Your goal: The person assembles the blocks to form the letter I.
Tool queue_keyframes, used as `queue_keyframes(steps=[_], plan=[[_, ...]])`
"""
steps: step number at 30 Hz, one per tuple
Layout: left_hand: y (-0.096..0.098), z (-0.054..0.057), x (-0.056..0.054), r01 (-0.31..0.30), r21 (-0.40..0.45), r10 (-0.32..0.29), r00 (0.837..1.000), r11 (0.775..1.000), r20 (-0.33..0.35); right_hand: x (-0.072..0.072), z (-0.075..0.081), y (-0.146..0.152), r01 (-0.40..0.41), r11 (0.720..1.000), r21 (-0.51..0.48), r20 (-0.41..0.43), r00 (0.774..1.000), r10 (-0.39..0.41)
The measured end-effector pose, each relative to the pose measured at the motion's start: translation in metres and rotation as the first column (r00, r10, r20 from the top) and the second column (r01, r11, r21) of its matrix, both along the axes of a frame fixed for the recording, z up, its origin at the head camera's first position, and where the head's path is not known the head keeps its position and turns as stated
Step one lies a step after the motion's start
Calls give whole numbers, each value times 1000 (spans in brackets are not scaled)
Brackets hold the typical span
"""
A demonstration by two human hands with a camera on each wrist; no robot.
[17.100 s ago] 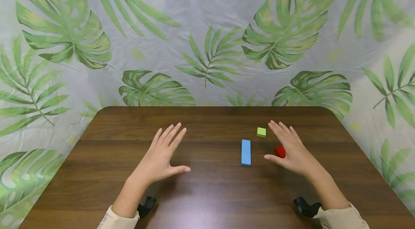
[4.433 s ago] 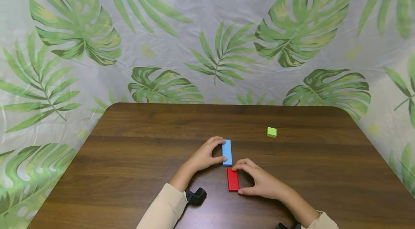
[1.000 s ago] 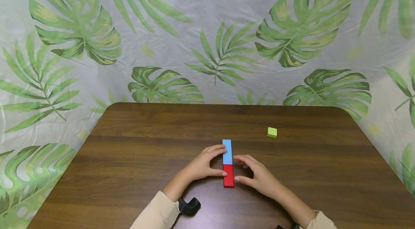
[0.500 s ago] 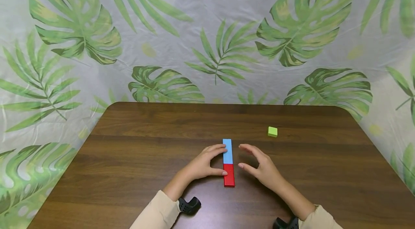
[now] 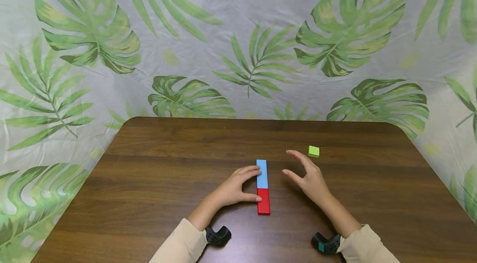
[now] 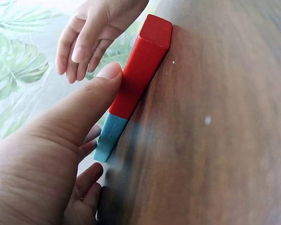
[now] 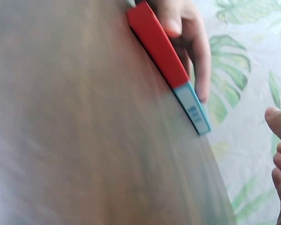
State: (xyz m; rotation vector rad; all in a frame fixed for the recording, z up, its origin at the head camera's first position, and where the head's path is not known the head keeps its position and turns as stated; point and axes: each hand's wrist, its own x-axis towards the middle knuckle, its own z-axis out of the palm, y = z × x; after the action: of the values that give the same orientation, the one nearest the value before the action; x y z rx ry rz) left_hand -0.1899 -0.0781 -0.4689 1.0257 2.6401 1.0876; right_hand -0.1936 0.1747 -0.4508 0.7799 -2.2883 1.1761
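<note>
On the table (image 5: pixel 179 147) a blue block (image 5: pixel 262 176) and a red block (image 5: pixel 263 205) lie end to end in one line, their short ends touching. My left hand (image 5: pixel 232 188) rests against their left side. Its thumb touches the red block, and its fingertips lie on the blue one. The left wrist view shows that thumb (image 6: pixel 100 84) stretched along the red block's side. My right hand (image 5: pixel 311 180) hovers to the right of the blocks, thumb and fingers apart, with nothing between them. Close beyond its fingers sits a small green block (image 5: pixel 314 151).
Behind the table hangs a pale cloth (image 5: pixel 257 2) printed with green leaves. A black wrist device (image 5: pixel 218 237) is on the left wrist and another device (image 5: pixel 325 243) on the right one.
Earlier the blue and red blocks lay apart; they now join end to end. Over the last second my right hand has left the red block, moving right and away toward the green block. My left hand stays put.
</note>
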Motion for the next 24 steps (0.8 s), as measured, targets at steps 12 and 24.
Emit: queue_keyframes(steps=[12, 24], plan=[[0, 1, 0, 4, -9, -4, 1000, 1000, -8, -22, -9, 17, 102, 995, -11, -40, 994, -102], [0, 0, 0, -1, -11, 1, 1000, 1000, -8, -35, -9, 34, 172, 985, -23, -21, 985, -172]])
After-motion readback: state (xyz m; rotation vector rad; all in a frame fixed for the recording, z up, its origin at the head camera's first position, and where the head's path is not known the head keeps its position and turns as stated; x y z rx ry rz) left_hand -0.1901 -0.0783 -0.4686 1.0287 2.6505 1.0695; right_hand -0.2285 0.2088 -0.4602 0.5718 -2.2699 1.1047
